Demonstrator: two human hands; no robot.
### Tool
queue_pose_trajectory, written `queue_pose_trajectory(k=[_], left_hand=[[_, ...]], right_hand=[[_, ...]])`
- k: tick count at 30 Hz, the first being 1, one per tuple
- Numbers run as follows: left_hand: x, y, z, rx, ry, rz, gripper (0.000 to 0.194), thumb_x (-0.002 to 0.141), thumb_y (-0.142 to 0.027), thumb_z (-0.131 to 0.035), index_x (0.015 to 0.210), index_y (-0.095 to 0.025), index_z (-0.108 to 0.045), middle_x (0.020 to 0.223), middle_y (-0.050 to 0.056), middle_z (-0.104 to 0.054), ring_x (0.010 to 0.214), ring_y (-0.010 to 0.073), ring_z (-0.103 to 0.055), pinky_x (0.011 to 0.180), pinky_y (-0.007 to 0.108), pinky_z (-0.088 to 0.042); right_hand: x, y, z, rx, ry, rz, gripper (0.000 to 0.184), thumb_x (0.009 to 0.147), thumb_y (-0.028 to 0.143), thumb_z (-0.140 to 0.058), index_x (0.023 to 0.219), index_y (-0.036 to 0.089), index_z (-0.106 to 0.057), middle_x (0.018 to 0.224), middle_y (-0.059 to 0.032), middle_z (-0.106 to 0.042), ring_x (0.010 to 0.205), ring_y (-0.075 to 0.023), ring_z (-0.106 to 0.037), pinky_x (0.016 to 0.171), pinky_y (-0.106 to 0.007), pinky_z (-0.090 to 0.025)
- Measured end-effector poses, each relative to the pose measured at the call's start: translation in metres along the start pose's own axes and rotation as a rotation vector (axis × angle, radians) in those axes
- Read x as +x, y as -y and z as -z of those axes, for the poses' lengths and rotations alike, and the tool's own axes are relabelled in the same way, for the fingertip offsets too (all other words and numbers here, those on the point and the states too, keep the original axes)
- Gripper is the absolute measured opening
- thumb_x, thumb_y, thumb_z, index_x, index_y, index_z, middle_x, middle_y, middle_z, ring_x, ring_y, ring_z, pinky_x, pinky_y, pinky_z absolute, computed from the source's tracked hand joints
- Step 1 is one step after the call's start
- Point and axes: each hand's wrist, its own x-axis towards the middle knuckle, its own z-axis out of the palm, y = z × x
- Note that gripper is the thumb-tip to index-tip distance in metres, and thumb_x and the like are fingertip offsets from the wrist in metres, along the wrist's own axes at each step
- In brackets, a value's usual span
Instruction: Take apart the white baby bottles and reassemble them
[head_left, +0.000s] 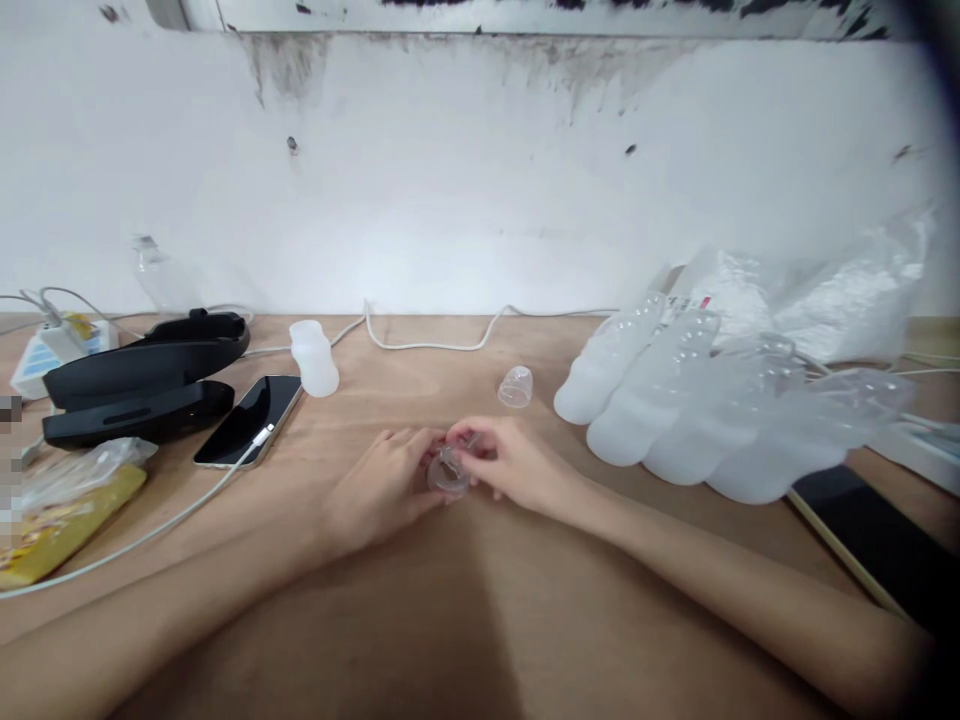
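Observation:
At the middle of the table, my left hand (384,482) and my right hand (510,462) meet around a small transparent plastic ring (448,476), which looks like a bottle collar. The left fingers and thumb close round its left side. My right thumb and fingers pinch at its upper right, hiding part of it. Whether a teat sits inside cannot be made out. Just beyond my right hand, a transparent domed cap (516,387) rests on the table. A frosted white bottle body (314,358) without a top stands farther off to the left.
Several frosted bottles with transparent tops (675,410) are grouped at the right, before plastic bags (840,290). A dark phone (877,540) lies nearby. On the left are another phone (251,420) with a white cable, black cases (146,370), a yellow packet (75,515) and a power strip (64,350).

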Motion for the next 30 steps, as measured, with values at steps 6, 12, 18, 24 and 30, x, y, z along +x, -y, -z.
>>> queue_pose_trajectory(k=[6, 12, 18, 24, 30], left_hand=[[0.005, 0.013, 0.024, 0.327, 0.042, 0.076, 0.027, 0.080, -0.034, -0.051, 0.102, -0.018, -0.054, 0.099, 0.006, -0.063, 0.094, 0.0237, -0.057, 0.081, 0.035, -0.042], [0.014, 0.038, 0.036, 0.389, -0.004, 0.126, 0.030, 0.081, -0.036, -0.046, 0.102, -0.016, -0.056, 0.094, 0.009, -0.064, 0.087, 0.0263, -0.059, 0.073, 0.036, -0.044], [0.013, 0.036, 0.034, 0.379, -0.019, 0.117, 0.029, 0.082, -0.034, -0.045, 0.104, -0.016, -0.054, 0.094, 0.008, -0.063, 0.088, 0.0226, -0.058, 0.075, 0.032, -0.044], [0.013, 0.037, 0.034, 0.381, -0.017, 0.120, 0.029, 0.082, -0.033, -0.046, 0.103, -0.016, -0.053, 0.095, 0.008, -0.063, 0.086, 0.0222, -0.058, 0.074, 0.032, -0.045], [0.013, 0.036, 0.035, 0.405, -0.020, 0.113, 0.029, 0.082, -0.033, -0.046, 0.103, -0.016, -0.054, 0.095, 0.008, -0.062, 0.086, 0.0220, -0.058, 0.075, 0.032, -0.045]], right_hand=[[0.014, -0.019, 0.017, -0.020, -0.146, -0.002, 0.020, 0.080, 0.030, -0.050, 0.093, 0.017, -0.057, 0.080, -0.0041, -0.062, 0.065, -0.0141, -0.060, 0.050, -0.024, -0.047], [0.027, -0.039, 0.038, -0.455, -0.350, 0.123, 0.018, 0.080, 0.021, -0.048, 0.089, 0.014, -0.061, 0.091, -0.0085, -0.061, 0.075, -0.0166, -0.059, 0.072, -0.030, -0.046], [0.038, -0.049, 0.042, -0.460, -0.396, 0.057, 0.018, 0.079, 0.020, -0.050, 0.089, 0.012, -0.061, 0.090, -0.0092, -0.061, 0.074, -0.0163, -0.059, 0.071, -0.028, -0.046], [0.040, -0.055, 0.043, -0.481, -0.403, 0.038, 0.019, 0.079, 0.020, -0.050, 0.090, 0.011, -0.062, 0.087, -0.0091, -0.061, 0.073, -0.0167, -0.059, 0.075, -0.030, -0.045], [0.041, -0.059, 0.044, -0.507, -0.417, 0.024, 0.018, 0.079, 0.020, -0.048, 0.088, 0.012, -0.061, 0.088, -0.0087, -0.061, 0.073, -0.0169, -0.058, 0.076, -0.030, -0.044]])
